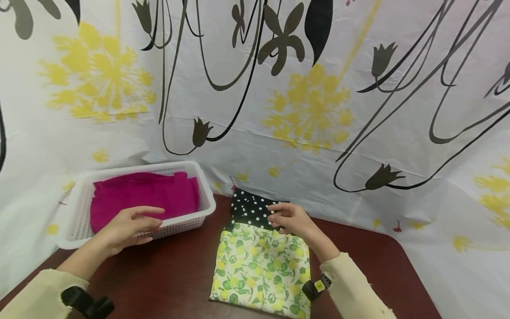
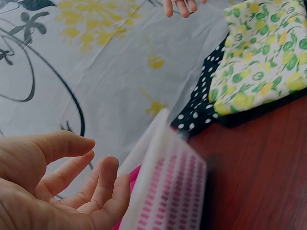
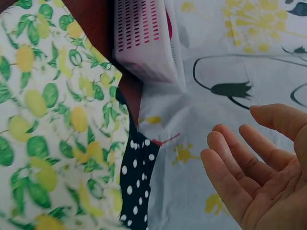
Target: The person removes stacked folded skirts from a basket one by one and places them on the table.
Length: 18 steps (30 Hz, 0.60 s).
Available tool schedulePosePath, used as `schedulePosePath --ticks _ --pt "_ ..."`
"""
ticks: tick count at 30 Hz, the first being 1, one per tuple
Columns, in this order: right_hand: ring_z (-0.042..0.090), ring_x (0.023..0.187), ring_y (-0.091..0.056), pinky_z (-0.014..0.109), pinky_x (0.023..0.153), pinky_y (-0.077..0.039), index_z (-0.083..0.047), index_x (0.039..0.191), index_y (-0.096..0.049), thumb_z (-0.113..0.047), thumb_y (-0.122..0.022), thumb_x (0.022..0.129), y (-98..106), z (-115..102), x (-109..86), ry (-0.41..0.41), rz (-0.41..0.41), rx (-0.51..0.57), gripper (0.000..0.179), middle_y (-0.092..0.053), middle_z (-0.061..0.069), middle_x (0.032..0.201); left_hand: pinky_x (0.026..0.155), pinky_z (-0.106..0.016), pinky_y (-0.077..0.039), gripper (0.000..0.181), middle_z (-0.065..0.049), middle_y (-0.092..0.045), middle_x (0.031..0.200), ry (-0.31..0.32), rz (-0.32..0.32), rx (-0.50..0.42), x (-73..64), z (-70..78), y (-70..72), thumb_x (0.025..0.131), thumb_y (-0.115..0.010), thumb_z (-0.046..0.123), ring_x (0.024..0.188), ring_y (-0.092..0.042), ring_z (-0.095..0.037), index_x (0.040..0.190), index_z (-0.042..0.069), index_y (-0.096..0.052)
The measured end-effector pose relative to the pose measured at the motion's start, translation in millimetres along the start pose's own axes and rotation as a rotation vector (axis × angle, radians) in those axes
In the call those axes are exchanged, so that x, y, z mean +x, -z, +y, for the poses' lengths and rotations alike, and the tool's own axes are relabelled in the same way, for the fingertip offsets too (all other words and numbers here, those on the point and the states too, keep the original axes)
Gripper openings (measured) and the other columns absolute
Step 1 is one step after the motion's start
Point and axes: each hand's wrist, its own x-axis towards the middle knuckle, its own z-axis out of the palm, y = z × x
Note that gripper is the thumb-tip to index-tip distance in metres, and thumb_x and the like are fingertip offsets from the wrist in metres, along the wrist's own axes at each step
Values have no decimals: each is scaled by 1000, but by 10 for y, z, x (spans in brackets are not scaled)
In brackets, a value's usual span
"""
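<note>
A folded magenta cloth (image 1: 145, 195) lies inside a white perforated plastic basket (image 1: 206, 208) at the left of the table. My left hand (image 1: 129, 226) hovers by the basket's front rim, fingers relaxed and holding nothing. To the right, a lemon-print cloth (image 1: 260, 270) lies flat, with a black polka-dot part (image 1: 251, 208) showing beyond its far edge. Over that dotted part is my right hand (image 1: 292, 219), its fingers loosely bent and nothing between them. In the right wrist view the right hand (image 3: 259, 167) appears apart from the fabric.
The dark red-brown table (image 1: 159, 274) has a rounded far right corner. Behind it hangs a pale sheet (image 1: 239, 110) printed with yellow flowers and dark stems, its lower part meeting the table's back edge.
</note>
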Motion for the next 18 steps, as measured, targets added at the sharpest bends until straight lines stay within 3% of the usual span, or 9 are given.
schedulePosePath --ticks 6,14,18 --pt "21 86 -61 37 71 -53 -4 125 -53 -19 -61 89 -117 -119 225 15 -38 -13 40 -61 17 110 79 -39 -51 40 -3 -63 103 -23 19 14 -44 34 209 89 -61 19 95 -61 -20 126 7 -53" --pt "24 87 -62 38 72 -53 -7 125 -55 -17 -61 88 -361 -333 611 21 -107 -13 38 -64 13 105 74 -37 -53 18 6 -65 90 15 75 -30 -56 91 495 88 -62 17 85 -61 -8 98 32 -64" --pt "23 86 -62 39 72 -52 -5 126 -53 -15 -60 89 -498 -457 789 43 -150 -24 39 -64 15 105 73 -34 -53 18 8 -65 88 31 93 -19 -48 94 654 88 -62 18 84 -61 -7 93 35 -63"
